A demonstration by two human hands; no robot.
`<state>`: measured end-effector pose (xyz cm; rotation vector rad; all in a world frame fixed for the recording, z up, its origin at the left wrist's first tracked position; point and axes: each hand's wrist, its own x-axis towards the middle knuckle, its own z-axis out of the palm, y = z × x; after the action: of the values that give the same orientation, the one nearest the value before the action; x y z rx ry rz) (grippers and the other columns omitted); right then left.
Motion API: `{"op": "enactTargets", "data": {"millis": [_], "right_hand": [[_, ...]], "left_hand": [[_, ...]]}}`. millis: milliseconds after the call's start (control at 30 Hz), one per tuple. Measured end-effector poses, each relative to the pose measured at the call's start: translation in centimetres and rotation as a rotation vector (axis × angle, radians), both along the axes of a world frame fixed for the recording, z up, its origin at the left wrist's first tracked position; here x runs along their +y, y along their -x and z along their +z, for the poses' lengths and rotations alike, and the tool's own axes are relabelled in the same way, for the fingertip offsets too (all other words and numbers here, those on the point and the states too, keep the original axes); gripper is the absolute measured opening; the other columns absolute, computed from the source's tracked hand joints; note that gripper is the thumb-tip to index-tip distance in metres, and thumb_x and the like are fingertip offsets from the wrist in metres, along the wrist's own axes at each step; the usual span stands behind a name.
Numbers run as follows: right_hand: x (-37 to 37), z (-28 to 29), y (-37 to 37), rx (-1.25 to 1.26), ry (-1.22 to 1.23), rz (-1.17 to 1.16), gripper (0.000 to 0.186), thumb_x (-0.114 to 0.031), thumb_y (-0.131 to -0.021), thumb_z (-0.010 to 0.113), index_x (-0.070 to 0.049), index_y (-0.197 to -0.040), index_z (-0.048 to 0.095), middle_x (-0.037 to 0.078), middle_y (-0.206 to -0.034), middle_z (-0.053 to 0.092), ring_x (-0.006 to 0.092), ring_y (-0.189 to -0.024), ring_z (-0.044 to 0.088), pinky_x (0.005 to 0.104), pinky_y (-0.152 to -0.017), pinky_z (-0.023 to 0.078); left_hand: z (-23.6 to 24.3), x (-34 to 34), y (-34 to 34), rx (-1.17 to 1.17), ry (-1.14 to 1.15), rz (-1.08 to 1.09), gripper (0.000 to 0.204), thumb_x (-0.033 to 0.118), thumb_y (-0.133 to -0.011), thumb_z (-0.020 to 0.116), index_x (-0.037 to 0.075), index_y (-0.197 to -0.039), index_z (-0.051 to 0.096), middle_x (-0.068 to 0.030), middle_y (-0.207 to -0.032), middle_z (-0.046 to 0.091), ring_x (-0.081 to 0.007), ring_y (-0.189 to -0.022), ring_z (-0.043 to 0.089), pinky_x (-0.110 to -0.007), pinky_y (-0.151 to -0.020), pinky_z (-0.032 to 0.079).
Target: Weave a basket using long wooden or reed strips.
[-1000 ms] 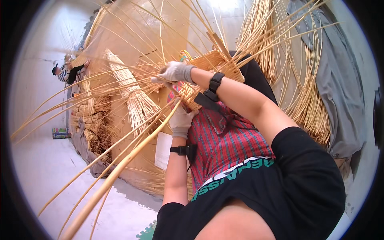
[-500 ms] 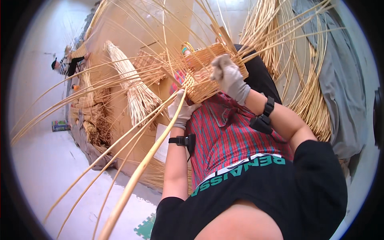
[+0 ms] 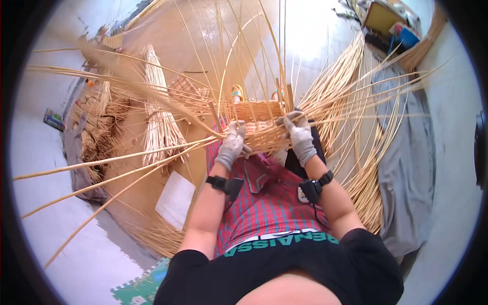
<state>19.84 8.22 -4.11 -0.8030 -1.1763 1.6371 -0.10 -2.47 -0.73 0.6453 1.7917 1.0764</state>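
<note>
A partly woven wicker basket (image 3: 267, 140) rests over my lap, above a red striped apron (image 3: 259, 195). My left hand (image 3: 233, 145), in a pale work glove, is closed around its left near corner. The right hand (image 3: 300, 136), gloved alike, grips the right near corner, with its thumb and fingers at the rim. Long loose canes (image 3: 122, 156) fan out from the basket to both sides and upward. One thick cane (image 3: 168, 99) beyond my left hand is smeared by motion. A flat wooden stake (image 3: 290, 96) stands at the far right corner.
On the left lie a bundle of pale canes (image 3: 156, 112), darker bundles (image 3: 109, 119) and a white board (image 3: 175, 201). Long canes (image 3: 363, 198) and grey cloth (image 3: 404, 173) spread on the right. Green foam matting (image 3: 142, 288) is near; a blue container (image 3: 404, 36) stands far right.
The basket has turned from tilted to nearly level. My right hand has come down to its right near corner. The thick cane on the left has swung from near to far.
</note>
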Motion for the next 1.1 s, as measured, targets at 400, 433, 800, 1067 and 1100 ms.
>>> {"op": "enactTargets", "data": {"millis": [400, 433, 800, 1067, 1100], "right_hand": [[8.8, 6.3, 11.6, -0.75, -0.949, 0.11, 0.044, -0.004, -0.096, 0.057, -0.015, -0.139, 0.051, 0.017, -0.103, 0.071, 0.0344, -0.088, 0.068, 0.043, -0.091, 0.056], [10.9, 4.4, 8.3, -0.737, -1.142, 0.174, 0.036, -0.007, -0.101, 0.052, -0.012, -0.137, 0.05, 0.017, -0.096, 0.07, 0.0292, -0.082, 0.069, 0.0422, -0.089, 0.058], [-4.0, 5.5, 1.4, -0.14, -0.478, 0.101, 0.022, -0.024, -0.111, 0.044, -0.003, -0.111, 0.052, 0.008, -0.073, 0.06, 0.0189, -0.074, 0.066, 0.0386, -0.078, 0.06], [2.2, 7.9, -6.9, -0.299, -0.037, -0.169, 0.016, -0.016, -0.1, 0.065, -0.004, -0.111, 0.061, 0.012, -0.107, 0.072, 0.017, -0.084, 0.072, 0.0232, -0.047, 0.048], [2.4, 7.9, -6.3, -0.392, -0.104, -0.155, 0.021, -0.015, -0.098, 0.067, -0.005, -0.116, 0.061, 0.013, -0.108, 0.072, 0.0194, -0.086, 0.072, 0.0258, -0.053, 0.052]], "left_hand": [[-3.3, 0.6, -0.3, 0.029, -0.152, 0.175, 0.038, 0.04, -0.097, 0.069, 0.01, -0.09, 0.048, -0.0056, -0.057, 0.054, -0.0191, -0.038, 0.056, -0.036, -0.036, 0.047], [-3.3, 0.6, 0.3, 0.111, -0.148, 0.146, 0.038, 0.04, -0.096, 0.071, 0.01, -0.089, 0.048, -0.006, -0.057, 0.055, -0.0188, -0.039, 0.057, -0.036, -0.036, 0.047], [-0.2, 2.2, -1.0, -0.07, -0.045, 0.259, 0.042, 0.021, -0.088, 0.082, 0.007, -0.1, 0.044, -0.0106, -0.072, 0.061, -0.0206, -0.044, 0.061, -0.035, -0.033, 0.046], [2.3, 3.6, -5.7, 0.361, -0.387, 0.061, 0.04, 0.029, -0.106, 0.056, 0.006, -0.137, 0.046, -0.0141, -0.09, 0.069, -0.0198, -0.055, 0.064, -0.034, -0.048, 0.053], [0.9, 4.1, -5.8, 0.165, -0.17, -0.095, 0.038, 0.034, -0.106, 0.055, 0.006, -0.132, 0.051, -0.0118, -0.081, 0.068, -0.0195, -0.051, 0.062, -0.034, -0.046, 0.051]]}}
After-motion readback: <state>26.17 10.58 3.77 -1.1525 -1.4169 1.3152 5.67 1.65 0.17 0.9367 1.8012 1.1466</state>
